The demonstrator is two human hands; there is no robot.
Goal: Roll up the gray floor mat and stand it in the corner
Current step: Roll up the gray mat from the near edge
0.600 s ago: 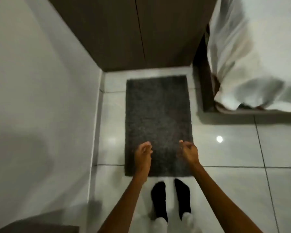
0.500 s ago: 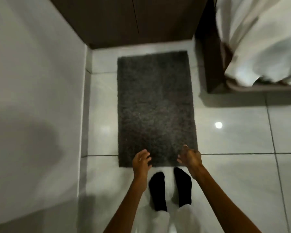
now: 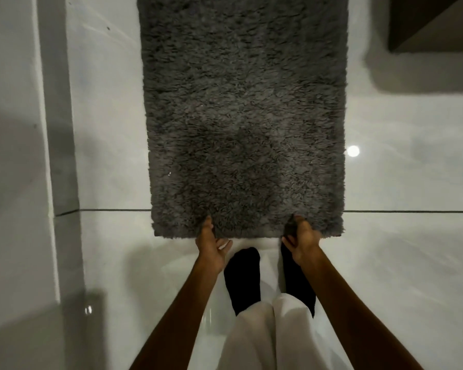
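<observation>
The gray shaggy floor mat (image 3: 243,116) lies flat on the glossy white tile floor, running away from me. My left hand (image 3: 211,244) pinches its near edge left of centre, thumb on top of the pile and fingers tucked under. My right hand (image 3: 302,241) grips the same near edge right of centre, thumb on top as well. The far end of the mat is cut off by the top of the view.
A white wall with a grey skirting strip (image 3: 62,129) runs along the left. A dark wooden bed base (image 3: 428,25) sits at the upper right. My feet in black socks (image 3: 243,276) stand just behind the mat's near edge.
I have bent lower and the view has closed in on the mat. Both hands dropped from hovering above the mat's near end and have taken hold of its near edge.
</observation>
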